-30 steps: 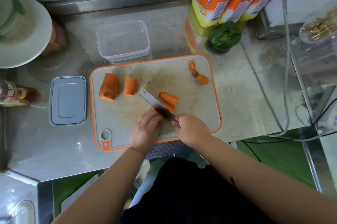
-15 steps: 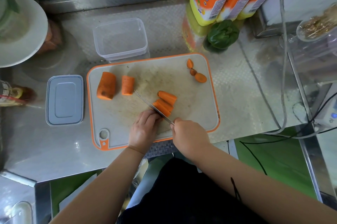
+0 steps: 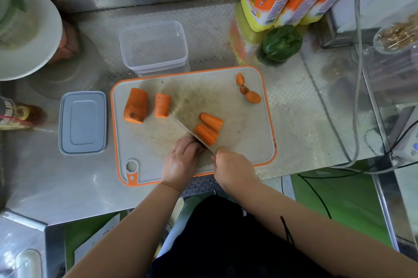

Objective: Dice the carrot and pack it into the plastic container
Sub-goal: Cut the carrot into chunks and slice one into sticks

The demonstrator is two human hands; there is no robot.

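Right hand (image 3: 233, 170) grips knife (image 3: 192, 134); left hand (image 3: 181, 160) fingers pin carrot wedges (image 3: 207, 132) steady for lengthwise cut, frame centre.

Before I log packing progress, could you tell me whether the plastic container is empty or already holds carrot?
Empty: the container stands open with nothing orange inside; its lid lies apart.
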